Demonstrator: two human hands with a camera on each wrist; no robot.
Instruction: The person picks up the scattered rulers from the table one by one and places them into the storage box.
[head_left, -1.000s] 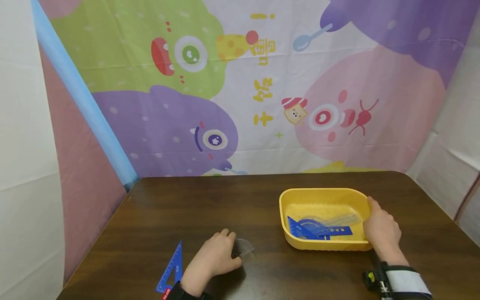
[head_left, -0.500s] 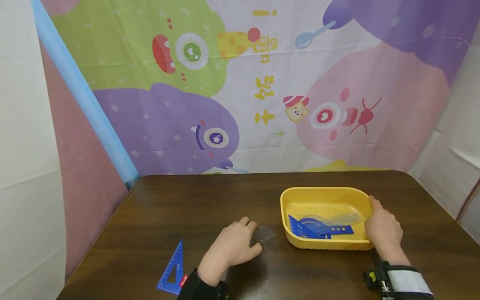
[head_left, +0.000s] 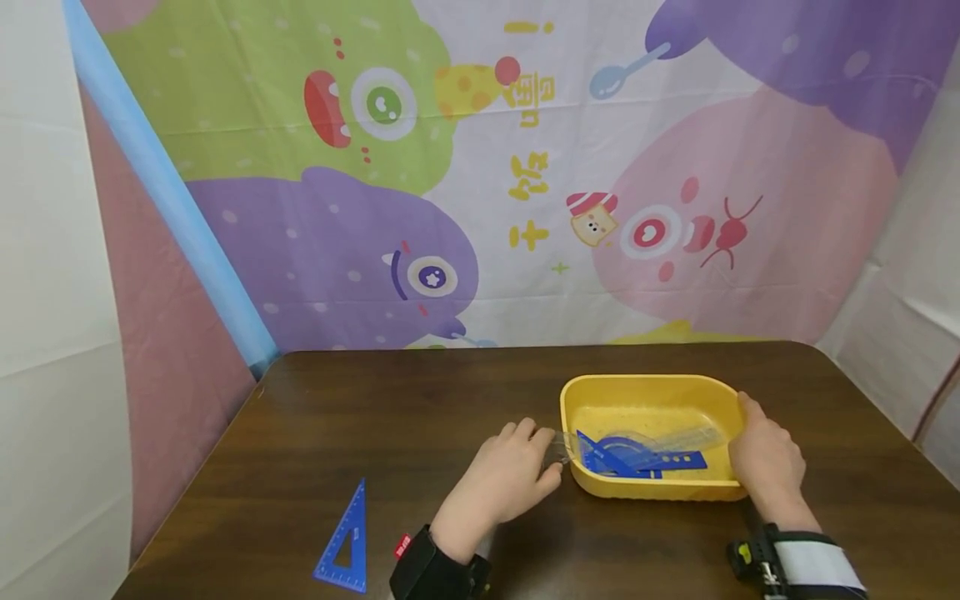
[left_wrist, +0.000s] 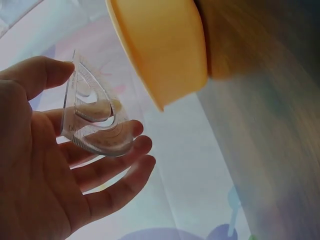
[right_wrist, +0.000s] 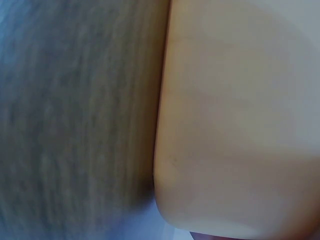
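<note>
My left hand pinches a clear plastic protractor between thumb and fingers, at the left rim of a yellow bin. In the left wrist view the protractor's straight edge lies towards the palm, and the bin is a little apart from it. At the bin's right end, my right hand grips the rim. The bin's wall fills much of the right wrist view, where the fingers are not seen. Inside the bin lie a blue set square, a blue ruler, a blue protractor and clear plastic pieces, overlapping.
Another blue set square lies flat on the dark wooden table, left of my left hand. A printed cartoon cloth hangs behind the table's far edge.
My left hand has carried the clear protractor rightwards and away from me, from the middle of the table to the bin's left rim. My right hand has kept its grip on the bin.
</note>
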